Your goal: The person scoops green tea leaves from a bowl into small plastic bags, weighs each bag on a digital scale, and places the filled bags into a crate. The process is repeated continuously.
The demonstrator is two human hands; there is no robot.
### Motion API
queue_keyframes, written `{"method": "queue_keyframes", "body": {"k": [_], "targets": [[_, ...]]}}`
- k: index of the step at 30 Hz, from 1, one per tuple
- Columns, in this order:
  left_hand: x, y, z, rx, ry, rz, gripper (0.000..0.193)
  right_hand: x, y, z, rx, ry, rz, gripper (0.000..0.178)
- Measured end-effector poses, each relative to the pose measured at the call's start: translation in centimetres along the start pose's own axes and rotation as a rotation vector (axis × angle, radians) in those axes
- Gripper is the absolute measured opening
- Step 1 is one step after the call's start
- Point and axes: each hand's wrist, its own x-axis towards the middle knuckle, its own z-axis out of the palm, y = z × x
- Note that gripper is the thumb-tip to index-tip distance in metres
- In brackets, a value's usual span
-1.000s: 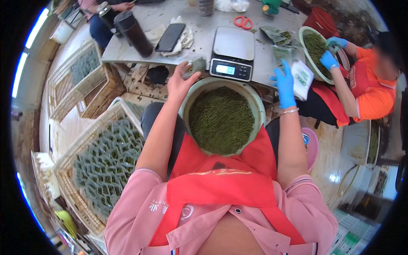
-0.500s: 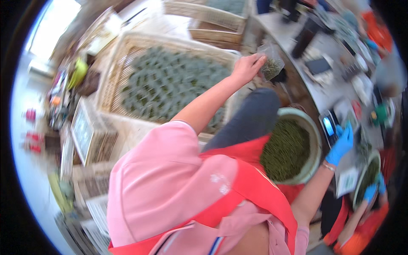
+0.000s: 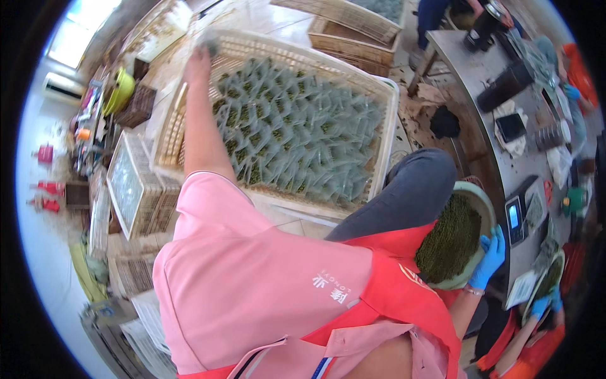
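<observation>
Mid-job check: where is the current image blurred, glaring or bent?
Head view: the left hand is blurred, near a corner of the crate; head view: the window glares white; head view: the table edge curves toward the rim.

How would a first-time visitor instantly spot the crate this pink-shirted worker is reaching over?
Start from the worker's dark-trousered knee; immediately left of it is a wide, cream, lattice-walled plastic crate. Rows of small, green-filled translucent bags take up most of it. Unlike the other crates, it has the worker's left hand at its upper-left corner.
</observation>
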Motion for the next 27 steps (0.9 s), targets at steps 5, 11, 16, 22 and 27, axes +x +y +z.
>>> {"method": "queue_keyframes", "body": {"k": [5, 11, 16, 22, 27], "targets": [[4.4, -10.6, 9.5, 0.367, -0.207, 0.291, 0.048, -1.2, 1.2, 2.7, 0.038, -0.147, 0.020, 0.032], [4.0, -9.8, 13.6, -0.027, -0.553, 0.281, 0.059, -2.6, 8.8, 2.7, -0.641, -0.134, 0.038, 0.035], [0.5, -1.4, 10.4, 0.029, -0.375, 0.326, 0.061, -5.5, 13.8, 4.2, -0.796, -0.341, 0.266, 0.034], [-16.9, 17.3, 3.0, -0.110, -0.380, 0.619, 0.042, -4.7, 11.3, 3.3, -0.401, -0.231, 0.259, 0.013], [-29.3, 27.0, 3.1, -0.353, -0.359, 1.219, 0.034, -2.0, 0.7, -0.8, -0.744, -0.113, -0.100, 0.025]]}}
